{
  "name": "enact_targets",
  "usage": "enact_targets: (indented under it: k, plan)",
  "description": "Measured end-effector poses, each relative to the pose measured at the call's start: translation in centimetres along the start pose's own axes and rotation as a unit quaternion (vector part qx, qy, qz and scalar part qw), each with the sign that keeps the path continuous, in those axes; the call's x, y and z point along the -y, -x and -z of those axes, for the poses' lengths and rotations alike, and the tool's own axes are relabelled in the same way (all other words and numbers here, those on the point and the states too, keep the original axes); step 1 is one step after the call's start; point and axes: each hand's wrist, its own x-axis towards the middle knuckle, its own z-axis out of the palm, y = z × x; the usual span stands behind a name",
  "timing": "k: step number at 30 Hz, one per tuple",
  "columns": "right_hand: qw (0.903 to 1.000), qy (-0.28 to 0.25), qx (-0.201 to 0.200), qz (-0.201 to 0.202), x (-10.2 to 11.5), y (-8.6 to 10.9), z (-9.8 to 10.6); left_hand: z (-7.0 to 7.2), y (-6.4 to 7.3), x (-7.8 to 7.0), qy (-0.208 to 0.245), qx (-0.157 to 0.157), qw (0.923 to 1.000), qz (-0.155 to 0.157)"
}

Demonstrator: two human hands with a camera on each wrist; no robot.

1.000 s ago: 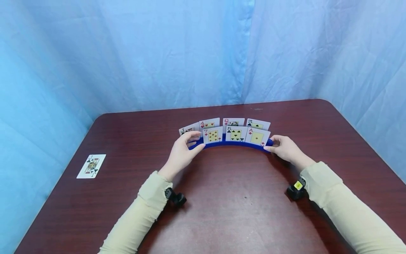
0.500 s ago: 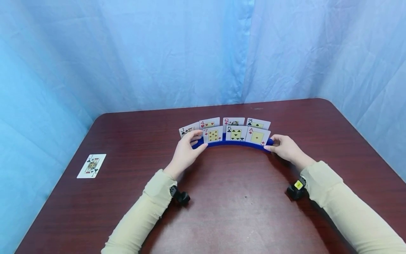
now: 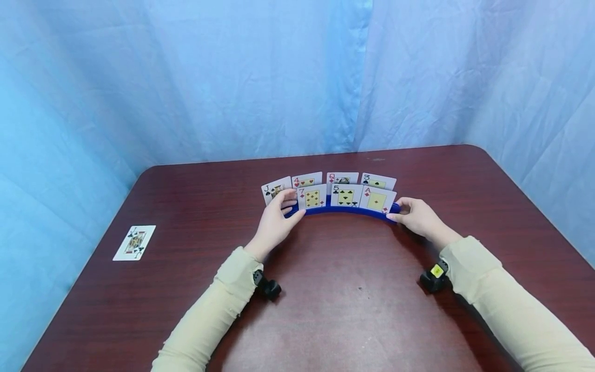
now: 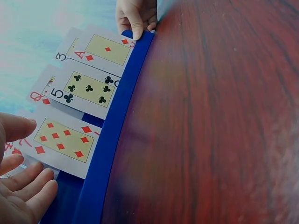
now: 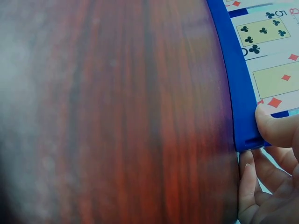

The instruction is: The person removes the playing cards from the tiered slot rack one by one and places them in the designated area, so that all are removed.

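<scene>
A curved blue card holder [image 3: 344, 209] carries two rows of upright playing cards. Its front row shows the seven of diamonds [image 3: 312, 198], five of clubs [image 3: 346, 196] and ace of diamonds [image 3: 378, 200]. Behind stand a jack [image 3: 275, 187], the four of hearts [image 3: 306, 180], a queen [image 3: 342, 178] and a three of spades [image 3: 378, 182]. My left hand [image 3: 274, 219] is at the holder's left end, its fingers spread beside the seven in the left wrist view and partly covering the jack. With thumb in front and fingers behind, my right hand [image 3: 420, 219] pinches the right end.
A jack of clubs [image 3: 135, 243] lies face up near the left edge of the dark red wooden table [image 3: 325, 310]. Light blue curtains [image 3: 251, 77] hang behind the table and along both sides. Each wrist wears a small black camera [image 3: 267, 285].
My left hand has slid a little to the right along the holder, uncovering more of the jack behind it. My right hand, the holder and the loose card look unmoved.
</scene>
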Motion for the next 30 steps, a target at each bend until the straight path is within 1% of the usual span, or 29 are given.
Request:
enact_targets:
  k: [7,16,21,24,30]
  plan:
    - [1.0,0.002,0.001,-0.004,0.0,0.0,0.0,-0.3,-0.5,0.2,0.005,0.008,1.0,0.002]
    - [1.0,0.003,-0.002,-0.005,0.0,0.1,0.0,-0.9,-1.0,0.6,0.013,0.015,0.9996,0.018]
    - [1.0,0.002,-0.005,0.002,0.1,0.1,0.0,-1.1,-1.4,0.8,0.022,0.013,0.9996,0.014]
    - [1.0,0.0,-0.006,0.005,0.1,0.1,0.0,-1.3,-1.6,0.9,0.028,0.008,0.9995,0.011]
    - [1.0,0.001,-0.007,0.007,0.0,0.1,-0.1,-1.7,-2.0,1.0,0.019,-0.019,0.9996,0.003]
